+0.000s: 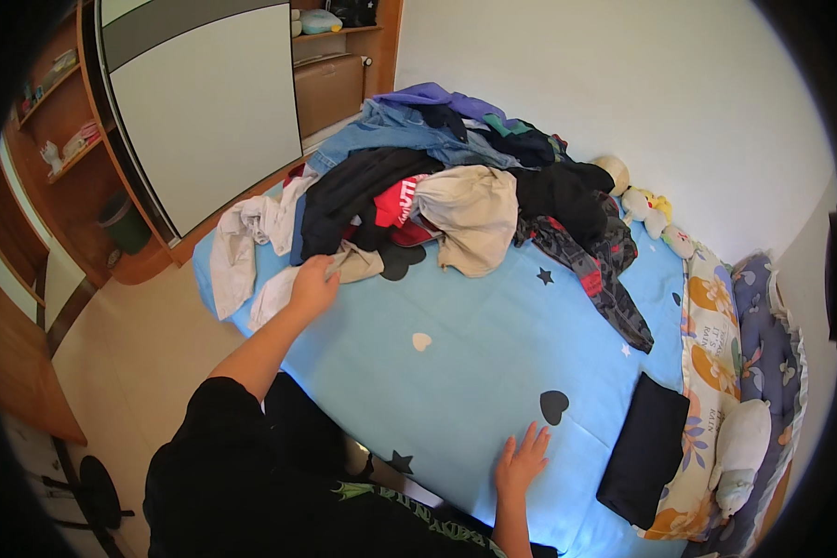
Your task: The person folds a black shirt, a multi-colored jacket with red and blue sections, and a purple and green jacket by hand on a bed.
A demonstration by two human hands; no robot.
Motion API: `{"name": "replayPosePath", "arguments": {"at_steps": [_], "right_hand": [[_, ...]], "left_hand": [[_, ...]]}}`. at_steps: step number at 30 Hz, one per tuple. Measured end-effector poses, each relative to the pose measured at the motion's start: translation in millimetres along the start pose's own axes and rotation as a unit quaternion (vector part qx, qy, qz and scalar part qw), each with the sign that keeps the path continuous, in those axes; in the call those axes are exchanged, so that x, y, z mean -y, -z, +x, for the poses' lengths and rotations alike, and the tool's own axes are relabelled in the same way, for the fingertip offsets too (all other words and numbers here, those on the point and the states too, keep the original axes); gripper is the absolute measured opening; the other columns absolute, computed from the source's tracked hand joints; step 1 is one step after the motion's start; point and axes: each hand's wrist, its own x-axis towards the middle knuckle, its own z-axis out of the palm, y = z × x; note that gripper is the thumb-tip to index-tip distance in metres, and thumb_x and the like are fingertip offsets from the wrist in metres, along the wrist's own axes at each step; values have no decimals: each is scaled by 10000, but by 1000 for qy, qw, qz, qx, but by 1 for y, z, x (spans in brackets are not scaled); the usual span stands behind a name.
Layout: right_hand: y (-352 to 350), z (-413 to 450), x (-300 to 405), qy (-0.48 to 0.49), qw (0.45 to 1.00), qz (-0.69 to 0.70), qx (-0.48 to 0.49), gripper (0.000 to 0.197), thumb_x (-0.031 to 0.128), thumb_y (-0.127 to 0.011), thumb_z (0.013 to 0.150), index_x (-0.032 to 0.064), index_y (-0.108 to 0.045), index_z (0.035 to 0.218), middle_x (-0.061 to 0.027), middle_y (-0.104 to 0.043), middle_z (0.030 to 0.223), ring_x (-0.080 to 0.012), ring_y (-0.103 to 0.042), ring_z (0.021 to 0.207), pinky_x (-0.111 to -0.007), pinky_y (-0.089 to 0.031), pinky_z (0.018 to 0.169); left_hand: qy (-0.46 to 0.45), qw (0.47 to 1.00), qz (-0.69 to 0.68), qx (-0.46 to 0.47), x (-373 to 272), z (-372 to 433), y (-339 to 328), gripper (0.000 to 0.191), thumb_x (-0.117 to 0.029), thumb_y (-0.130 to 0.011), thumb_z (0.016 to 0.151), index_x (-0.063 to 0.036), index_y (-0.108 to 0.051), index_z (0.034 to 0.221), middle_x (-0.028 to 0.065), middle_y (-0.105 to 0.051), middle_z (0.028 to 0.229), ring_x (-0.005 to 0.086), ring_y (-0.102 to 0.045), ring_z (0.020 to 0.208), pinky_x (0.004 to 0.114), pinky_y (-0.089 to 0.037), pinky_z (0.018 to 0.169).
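My left hand [314, 284] is at the near left edge of a heap of clothes, its fingers closed on a beige garment [363, 265] that sticks out from under a black top [342, 202]. To its left, white trousers [234, 254] hang over the bed's edge. My right hand [522, 462] holds nothing; its fingers are spread just above or on the light-blue bedsheet [460, 390], beside a printed dark heart. Right of that hand lies a folded black garment [647, 446].
Beige shorts [471, 216], a blue denim garment [390, 136] and a dark camouflage-patterned garment [600, 293] lie in the heap. Along the right are a floral pillow [708, 349] and a white plush toy [739, 446]. A sliding-door wardrobe [209, 125] stands behind the bed; a bin [127, 223] is at left.
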Motion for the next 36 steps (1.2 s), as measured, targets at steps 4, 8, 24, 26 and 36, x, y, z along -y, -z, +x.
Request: {"name": "replayPosePath", "arguments": {"at_steps": [4, 8, 24, 26, 36], "right_hand": [[-25, 1, 33, 25, 1000, -12, 12, 569, 305, -491, 881, 74, -325, 1373, -212, -216, 1447, -376, -185, 1344, -651, -130, 995], [-48, -8, 31, 44, 997, -52, 20, 517, 318, -500, 873, 69, -416, 1318, -218, -266, 1425, -379, -220, 1331, -659, -132, 987], [-46, -8, 30, 116, 992, -37, -26, 451, 306, -533, 845, 71, -512, 1230, -205, -359, 1376, -369, -291, 1299, -656, -159, 978], [-45, -9, 29, 109, 993, -42, -19, 452, 307, -530, 846, 72, -511, 1232, -205, -360, 1376, -368, -292, 1299, -654, -161, 979], [-58, -7, 20, 102, 993, -46, -39, 455, 315, -532, 839, 75, -522, 1226, -207, -362, 1374, -363, -288, 1301, -646, -168, 987]], "left_hand": [[-14, 998, -28, -52, 3, 47, 18, 336, -144, -625, 755, 39, -578, 1032, 222, -561, 1103, 373, -510, 1054, 392, -411, 922], [-19, 998, 31, -57, -8, 86, 4, 437, -217, -624, 783, 31, -538, 1133, 227, -491, 1227, 360, -462, 1147, 383, -376, 978], [-13, 989, -92, -116, -25, 158, -10, 223, -181, -574, 805, 38, -572, 849, 266, -596, 866, 445, -553, 863, 459, -451, 747], [-15, 992, -77, -102, -53, 181, 9, 267, -223, -576, 804, 34, -599, 875, 263, -596, 886, 432, -551, 879, 443, -449, 770], [-52, 993, -48, -96, -90, 191, 45, 253, -240, -582, 787, 7, -623, 823, 245, -596, 856, 412, -560, 859, 441, -442, 748]]}}
